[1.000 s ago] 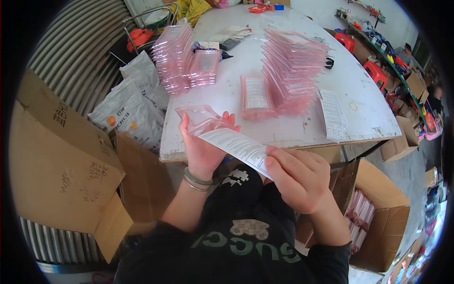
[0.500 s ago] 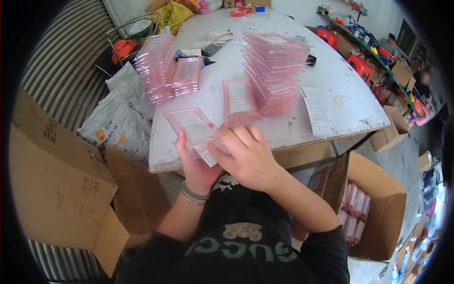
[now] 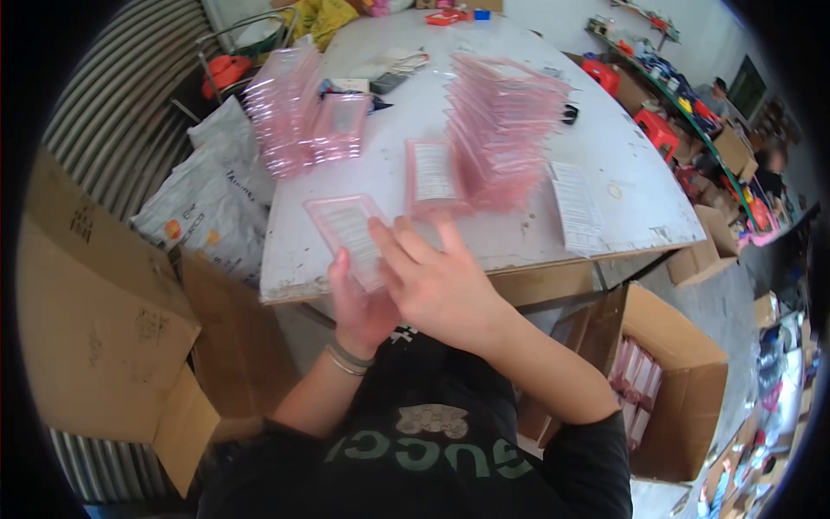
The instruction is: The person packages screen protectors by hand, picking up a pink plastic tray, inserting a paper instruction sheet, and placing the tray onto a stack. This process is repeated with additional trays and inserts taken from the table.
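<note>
My left hand (image 3: 361,313) grips the lower end of a clear plastic case with pink edges (image 3: 322,210), its thumb along the near side. A printed white card (image 3: 353,227) lies in the case. My right hand (image 3: 445,281) is over the case's right side, fingers stretched out and touching or just above it. Beyond it, a similar case with a printed card (image 3: 432,173) rests on the table. Beside that one rises a tall stack of pink-edged cases (image 3: 506,130). Loose printed cards (image 3: 573,208) lie to its right.
More pink-edged cases (image 3: 284,112) are stacked at the table's (image 3: 640,229) left. An open carton (image 3: 679,415) holding packed cases stands at lower right. Cartons (image 3: 104,329) and white sacks (image 3: 203,203) crowd the left side. A person (image 3: 718,93) sits at the far shelves.
The printed card, partly sticking out at the near end before, now lies within the case. My right hand's fingers have moved from a pinch at the card to stretched out over the case.
</note>
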Demonstrator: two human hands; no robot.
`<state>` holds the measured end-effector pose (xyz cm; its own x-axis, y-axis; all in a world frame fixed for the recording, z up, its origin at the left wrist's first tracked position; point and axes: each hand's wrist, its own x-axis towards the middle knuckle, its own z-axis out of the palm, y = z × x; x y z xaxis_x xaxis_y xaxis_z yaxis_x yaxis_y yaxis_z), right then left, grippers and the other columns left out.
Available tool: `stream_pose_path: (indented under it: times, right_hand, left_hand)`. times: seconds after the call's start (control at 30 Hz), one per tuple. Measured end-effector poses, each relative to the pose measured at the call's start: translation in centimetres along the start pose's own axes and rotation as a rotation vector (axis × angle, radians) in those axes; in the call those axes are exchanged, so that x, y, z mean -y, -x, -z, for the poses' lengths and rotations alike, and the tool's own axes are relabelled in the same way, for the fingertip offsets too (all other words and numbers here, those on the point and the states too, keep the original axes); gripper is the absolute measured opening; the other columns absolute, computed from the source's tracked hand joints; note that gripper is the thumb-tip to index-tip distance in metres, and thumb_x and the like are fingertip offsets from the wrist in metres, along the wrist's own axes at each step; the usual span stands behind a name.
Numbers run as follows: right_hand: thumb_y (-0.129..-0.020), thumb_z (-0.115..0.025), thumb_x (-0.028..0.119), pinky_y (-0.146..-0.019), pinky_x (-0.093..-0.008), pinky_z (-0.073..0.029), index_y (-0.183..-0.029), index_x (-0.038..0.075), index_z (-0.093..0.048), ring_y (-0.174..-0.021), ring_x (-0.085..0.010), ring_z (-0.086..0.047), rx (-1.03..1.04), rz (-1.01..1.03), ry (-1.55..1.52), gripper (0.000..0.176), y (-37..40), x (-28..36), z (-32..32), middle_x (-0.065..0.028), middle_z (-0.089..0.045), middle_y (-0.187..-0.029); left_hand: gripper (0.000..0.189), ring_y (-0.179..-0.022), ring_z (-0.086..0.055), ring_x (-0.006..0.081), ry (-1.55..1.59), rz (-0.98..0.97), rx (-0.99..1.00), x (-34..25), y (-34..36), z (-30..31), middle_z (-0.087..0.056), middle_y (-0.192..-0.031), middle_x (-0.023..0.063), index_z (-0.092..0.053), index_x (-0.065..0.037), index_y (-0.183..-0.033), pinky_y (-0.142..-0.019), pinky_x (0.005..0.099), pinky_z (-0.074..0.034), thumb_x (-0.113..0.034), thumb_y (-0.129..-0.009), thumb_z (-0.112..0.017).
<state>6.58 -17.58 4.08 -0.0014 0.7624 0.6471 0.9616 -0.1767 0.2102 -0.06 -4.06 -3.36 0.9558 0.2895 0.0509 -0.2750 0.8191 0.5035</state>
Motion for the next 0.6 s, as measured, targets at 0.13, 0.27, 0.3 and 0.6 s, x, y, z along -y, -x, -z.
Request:
stream_pose_path:
  times: [0.13, 0.27, 0.3, 0.6]
  right_hand:
    - [-0.072, -0.065, 0.017, -0.095, -0.0542, -0.044, -0.082, -0.005, -0.074, -0.115, -0.0381, -0.056, -0.089, 0.067, 0.063, 0.026, 0.0, 0.3, -1.5, -0.0263, -0.062, -0.127]
    - [-0.073, -0.065, 0.018, -0.096, -0.0579, -0.043, -0.082, -0.005, -0.074, -0.117, -0.0386, -0.056, -0.08, 0.056, 0.041, 0.026, -0.2, 0.5, -1.1, -0.0267, -0.06, -0.13]
    - [-0.073, -0.065, 0.019, -0.096, -0.0584, -0.043, -0.082, -0.004, -0.074, -0.117, -0.0386, -0.055, -0.082, 0.055, 0.024, 0.026, -0.3, 0.4, -1.0, -0.0268, -0.059, -0.131]
    - [-0.074, -0.063, 0.021, -0.1, -0.0613, -0.041, -0.082, -0.005, -0.074, -0.123, -0.0401, -0.054, -0.048, 0.082, 0.054, 0.029, -0.1, 0.9, -0.6, -0.0276, -0.06, -0.131]
  left_hand:
    - [0.08, -0.139, -0.043, 0.0331, 0.19, 0.025, 0.357, -0.1, 0.1, 0.6, -0.043, -0.152, 0.0152, -0.031, -0.011, -0.156, -0.117, 0.0467, -0.033, -0.064, -0.097, -0.035]
    - [0.08, -0.14, -0.041, 0.032, 0.221, 0.053, 0.377, -0.2, 0.3, 1.4, -0.039, -0.155, 0.0119, -0.028, -0.015, -0.158, -0.119, 0.0463, -0.03, -0.066, -0.096, -0.035]
    - [0.08, -0.141, -0.041, 0.0317, 0.268, 0.049, 0.391, 0.1, 0.1, 1.4, -0.039, -0.155, 0.0114, -0.028, -0.016, -0.158, -0.119, 0.0466, -0.03, -0.066, -0.096, -0.035]
    - [0.077, -0.14, -0.041, 0.0286, 0.333, 0.062, 0.385, 0.6, 0.6, 1.2, -0.041, -0.154, 0.0089, -0.03, -0.019, -0.157, -0.117, 0.0465, -0.032, -0.066, -0.097, -0.036]
